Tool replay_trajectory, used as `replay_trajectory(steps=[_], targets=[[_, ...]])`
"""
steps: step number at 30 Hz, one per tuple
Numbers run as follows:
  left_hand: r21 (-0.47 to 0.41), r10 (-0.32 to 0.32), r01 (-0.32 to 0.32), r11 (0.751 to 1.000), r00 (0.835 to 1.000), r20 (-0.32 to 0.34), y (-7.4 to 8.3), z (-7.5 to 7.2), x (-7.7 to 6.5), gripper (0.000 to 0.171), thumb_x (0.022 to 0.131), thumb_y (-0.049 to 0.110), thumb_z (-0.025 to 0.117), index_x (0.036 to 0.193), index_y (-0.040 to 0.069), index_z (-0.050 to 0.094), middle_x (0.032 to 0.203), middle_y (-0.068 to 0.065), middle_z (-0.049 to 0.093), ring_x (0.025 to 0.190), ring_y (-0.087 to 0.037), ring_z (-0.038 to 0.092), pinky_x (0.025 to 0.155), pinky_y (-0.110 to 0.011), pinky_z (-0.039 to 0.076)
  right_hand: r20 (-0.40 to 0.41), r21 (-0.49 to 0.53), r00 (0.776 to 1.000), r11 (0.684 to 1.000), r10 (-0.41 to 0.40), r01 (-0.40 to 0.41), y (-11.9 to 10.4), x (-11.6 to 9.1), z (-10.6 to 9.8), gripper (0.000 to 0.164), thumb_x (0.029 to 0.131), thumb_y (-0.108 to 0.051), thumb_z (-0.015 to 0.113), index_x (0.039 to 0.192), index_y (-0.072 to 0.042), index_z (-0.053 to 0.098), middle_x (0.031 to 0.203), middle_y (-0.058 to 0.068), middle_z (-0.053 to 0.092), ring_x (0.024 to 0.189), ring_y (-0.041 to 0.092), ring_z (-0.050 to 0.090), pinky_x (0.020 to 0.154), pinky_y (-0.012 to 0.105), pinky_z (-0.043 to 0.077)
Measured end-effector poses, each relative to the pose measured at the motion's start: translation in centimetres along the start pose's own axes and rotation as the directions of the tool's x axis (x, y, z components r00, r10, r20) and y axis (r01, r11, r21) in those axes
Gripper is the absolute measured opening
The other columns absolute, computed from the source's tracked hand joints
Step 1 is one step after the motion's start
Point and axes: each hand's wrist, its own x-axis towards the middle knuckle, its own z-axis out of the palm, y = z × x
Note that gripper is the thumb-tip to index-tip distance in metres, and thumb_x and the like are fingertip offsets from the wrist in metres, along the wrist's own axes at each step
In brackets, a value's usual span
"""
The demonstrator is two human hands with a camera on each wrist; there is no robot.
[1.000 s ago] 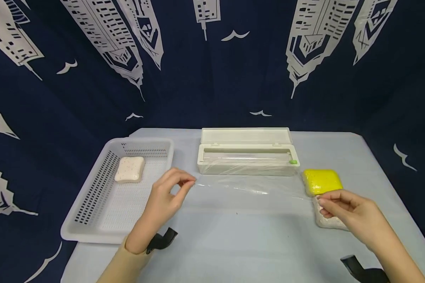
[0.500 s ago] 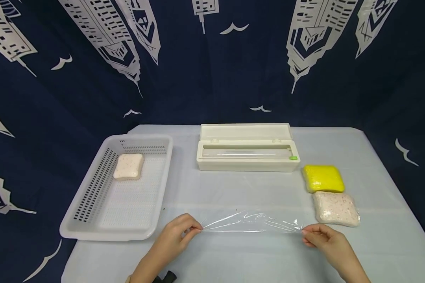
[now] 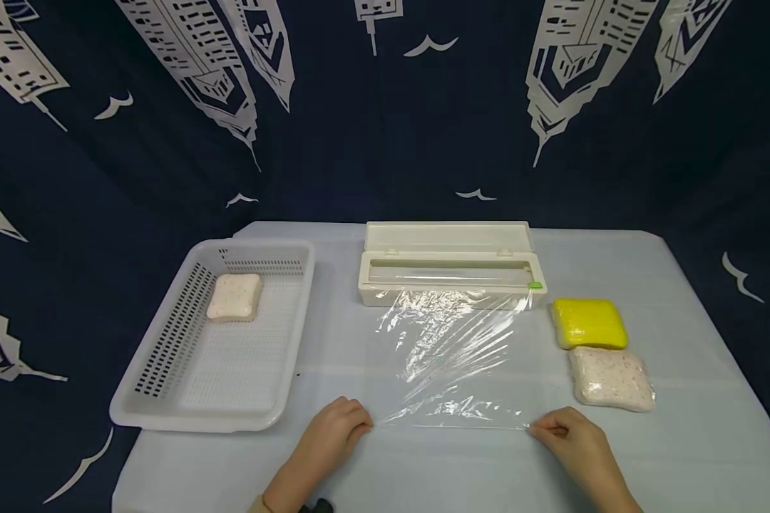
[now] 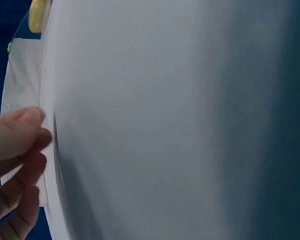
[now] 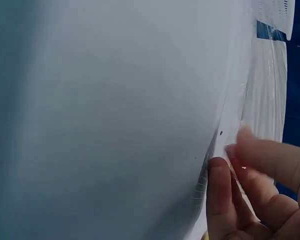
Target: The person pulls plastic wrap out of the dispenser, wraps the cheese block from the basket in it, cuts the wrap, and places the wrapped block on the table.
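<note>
A sheet of clear plastic wrap (image 3: 449, 363) stretches over the table from a cream wrap dispenser (image 3: 452, 285), whose lid stands raised at the back. My left hand (image 3: 335, 436) pinches the sheet's near left corner between thumb and finger. At the near right corner, my right hand (image 3: 567, 442) pinches the wrap the same way. The left wrist view shows the left hand (image 4: 20, 160) with thumb against forefinger. In the right wrist view the right hand (image 5: 260, 185) is partly blurred. Beyond it lie a wrapped pinkish speckled bar (image 3: 612, 378) and a wrapped yellow bar (image 3: 589, 323), touching each other.
A white perforated basket (image 3: 212, 420) stands at the left of the table, with one pale speckled bar (image 3: 234, 297) inside near its back. A green slider (image 3: 535, 285) sits at the dispenser's right end. Behind the table hangs a dark blue printed curtain (image 3: 385, 157).
Both hands have come toward the near edge, drawing the wrap out of the dispenser into a long sheet. Over the last half second the right hand has shifted slightly left.
</note>
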Motion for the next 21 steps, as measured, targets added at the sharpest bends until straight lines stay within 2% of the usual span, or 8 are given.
replay_trajectory(steps=[5, 9, 13, 17, 21], targets=[[0.012, -0.039, 0.039, 0.999, 0.999, 0.035, 0.1, -0.1, 0.1, 0.009, 0.076, 0.008, 0.081, 0.078, 0.013, 0.074, 0.079, 0.009, 0.069, 0.072, -0.004, 0.056, 0.066, -0.014, 0.048, 0.005, -0.028, 1.000, 1.000, 0.005, -0.004, 0.1, 0.3, 0.2, 0.016, 0.086, -0.023, 0.076, 0.079, -0.009, 0.072, 0.085, 0.002, 0.067, 0.072, 0.011, 0.055, 0.059, 0.020, 0.045], [0.000, -0.067, 0.067, 0.998, 0.997, 0.044, 0.4, -0.2, 0.2, 0.010, 0.075, 0.006, 0.082, 0.078, 0.012, 0.075, 0.079, 0.008, 0.068, 0.071, -0.003, 0.055, 0.065, -0.013, 0.048, -0.008, -0.024, 1.000, 1.000, -0.011, 0.011, 0.2, 0.5, 0.3, 0.011, 0.083, -0.015, 0.077, 0.082, -0.006, 0.070, 0.082, 0.003, 0.065, 0.072, 0.012, 0.056, 0.058, 0.020, 0.045], [-0.009, -0.100, 0.101, 0.995, 0.993, 0.069, 0.7, -0.5, 0.4, 0.010, 0.076, 0.006, 0.081, 0.080, 0.012, 0.074, 0.081, 0.007, 0.069, 0.072, -0.004, 0.056, 0.064, -0.015, 0.049, -0.007, -0.009, 1.000, 1.000, -0.017, 0.017, 0.1, 0.9, 0.4, 0.017, 0.081, -0.010, 0.078, 0.090, -0.001, 0.067, 0.083, 0.005, 0.067, 0.073, 0.014, 0.060, 0.059, 0.019, 0.047], [-0.004, -0.140, 0.141, 0.990, 0.986, 0.095, 0.9, -0.6, 0.5, 0.007, 0.079, 0.010, 0.080, 0.081, 0.011, 0.074, 0.082, 0.006, 0.068, 0.073, -0.004, 0.057, 0.064, -0.017, 0.050, 0.006, 0.006, 1.000, 1.000, 0.010, -0.010, -0.2, 1.1, 0.5, 0.021, 0.080, -0.009, 0.079, 0.093, 0.003, 0.066, 0.082, 0.006, 0.068, 0.074, 0.016, 0.062, 0.058, 0.020, 0.048], [0.029, -0.203, 0.201, 0.979, 0.974, 0.102, 1.1, -0.9, 0.6, 0.010, 0.081, 0.013, 0.079, 0.079, 0.010, 0.071, 0.075, 0.006, 0.061, 0.067, -0.003, 0.050, 0.058, -0.016, 0.046, 0.010, 0.007, 1.000, 1.000, 0.020, -0.020, -0.4, 1.1, 0.4, 0.018, 0.081, -0.009, 0.078, 0.092, 0.002, 0.068, 0.084, 0.006, 0.068, 0.075, 0.016, 0.062, 0.059, 0.020, 0.047]])
